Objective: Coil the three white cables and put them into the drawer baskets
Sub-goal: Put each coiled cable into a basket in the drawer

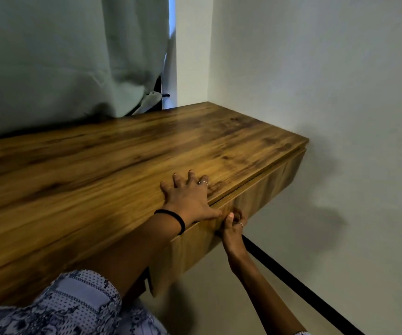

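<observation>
Hands at the drawer front, no cables or baskets in sight.

Nearest: patterned sleeve (57, 308) on the left arm, which reaches fwd over the wooden desk (98, 165). Left hand (190, 197) lies flat on the top near the front edge, fingers spread wide, holding nothing, thumb over the lip; black band at the wrist. Right hand (233, 226) comes up from below w/ fingers hooked under the lower edge of the drawer front (262, 192), thumb on its face; drawer looks shut or barely cracked. Probably the opening step: brace w/ the left, pull straight out w/ the right, evenly, so it doesn't rack or jam. Black bar (292, 279) runs below. Farther back: curtain (62, 56), wall (328, 68).
</observation>
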